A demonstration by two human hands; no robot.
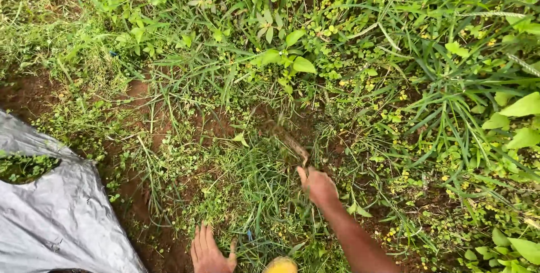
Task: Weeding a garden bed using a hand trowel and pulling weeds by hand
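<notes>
Above and just left of the right hand [318, 186], a blurred brown tool [288, 139] slants away over the grass [253, 188]; this hand is closed around its near end. Left of and nearer than it, the left hand [209, 250] lies open, fingers spread flat on the reddish soil [152, 239]. Farther left of that hand lies a grey plastic sheet [56, 216]. Leafy weeds [292, 59] stand beyond the tool.

Motion is blurring the tool [287, 138] in the right hand [318, 186]; the bottom edge is cutting off the left hand [209, 250].
</notes>
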